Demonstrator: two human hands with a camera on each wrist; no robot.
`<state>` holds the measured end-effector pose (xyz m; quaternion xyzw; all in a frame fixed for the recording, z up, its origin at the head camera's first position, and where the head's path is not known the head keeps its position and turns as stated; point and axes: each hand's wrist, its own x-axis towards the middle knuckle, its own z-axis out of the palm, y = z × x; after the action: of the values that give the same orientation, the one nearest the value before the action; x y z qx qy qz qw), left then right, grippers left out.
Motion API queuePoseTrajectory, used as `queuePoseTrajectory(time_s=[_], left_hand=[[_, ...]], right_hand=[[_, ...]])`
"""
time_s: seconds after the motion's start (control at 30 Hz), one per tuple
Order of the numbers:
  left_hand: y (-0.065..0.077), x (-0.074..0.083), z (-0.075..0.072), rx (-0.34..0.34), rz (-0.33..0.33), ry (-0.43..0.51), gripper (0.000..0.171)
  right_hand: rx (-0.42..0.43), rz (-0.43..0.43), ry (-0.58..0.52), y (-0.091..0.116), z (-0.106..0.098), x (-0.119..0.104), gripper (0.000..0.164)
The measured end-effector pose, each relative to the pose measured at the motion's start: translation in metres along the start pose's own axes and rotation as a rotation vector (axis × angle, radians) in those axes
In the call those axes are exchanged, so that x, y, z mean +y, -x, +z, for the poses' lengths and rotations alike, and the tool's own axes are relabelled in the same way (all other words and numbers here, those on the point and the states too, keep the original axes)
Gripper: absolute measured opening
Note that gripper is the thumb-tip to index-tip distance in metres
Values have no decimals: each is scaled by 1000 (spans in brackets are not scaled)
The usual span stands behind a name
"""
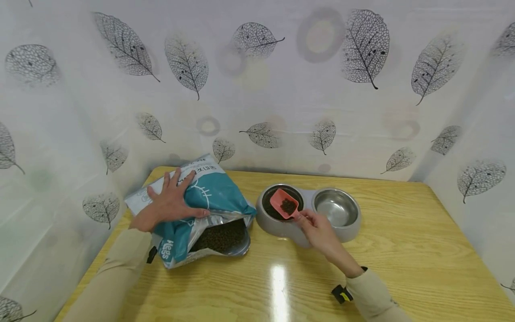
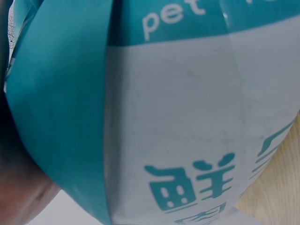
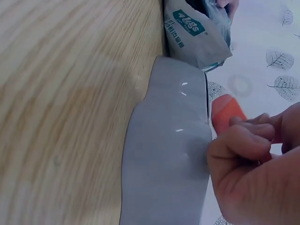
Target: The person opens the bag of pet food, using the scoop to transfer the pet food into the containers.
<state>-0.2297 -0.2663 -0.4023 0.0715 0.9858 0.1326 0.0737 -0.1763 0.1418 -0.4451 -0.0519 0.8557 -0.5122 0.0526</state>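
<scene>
Head view: scoop (image 1: 280,199) over left bowl (image 1: 260,204), handle pinched in right hand (image 1: 320,233).
Left hand (image 1: 170,202), fingers spread, on bag (image 1: 219,188); tipping the scoop early could spill kibble (image 1: 288,205), pressing the bag hard could squeeze some out.

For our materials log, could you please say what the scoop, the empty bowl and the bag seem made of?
Scoop: probably smooth plastic, being evenly pink.
Empty bowl: likely polished steel, given its silvery reflections.
Bag: apparently plastic film, perhaps laminated, from its creases and shiny opening edge.
</scene>
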Motion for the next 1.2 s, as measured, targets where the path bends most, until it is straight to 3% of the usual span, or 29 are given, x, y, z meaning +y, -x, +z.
queuePoseTrajectory(time_s=[0.13, 0.37, 0.5, 0.63, 0.83, 0.93, 1.0, 1.1, 1.2], left_hand=[[-1, -1, 0, -2, -2, 0, 129], [-1, -3, 2, 1, 0, 1, 129], [-1, -3, 1, -1, 0, 7, 129], [0, -2, 0, -5, 0, 9, 128], [-1, -2, 0, -6, -3, 6, 129], [-1, -2, 0, -7, -3, 5, 129], [-1, -2, 0, -6, -1, 4, 128], [-1, -2, 0, -4, 0, 3, 128], [-1, -2, 0, -1, 1, 4, 128]], right_hand=[[112, -86, 176, -3, 0, 4, 22], [235, -348, 425, -5, 3, 6, 16], [302, -407, 579, -6, 4, 7, 16], [383, -462, 686, -5, 3, 11, 14], [522, -585, 760, -5, 1, 19, 12], [515, -574, 691, -4, -1, 19, 12], [446, -501, 579, -3, -2, 16, 9], [250, -281, 303, 0, -5, 8, 13], [-5, -58, 12, 5, -8, 2, 26]])
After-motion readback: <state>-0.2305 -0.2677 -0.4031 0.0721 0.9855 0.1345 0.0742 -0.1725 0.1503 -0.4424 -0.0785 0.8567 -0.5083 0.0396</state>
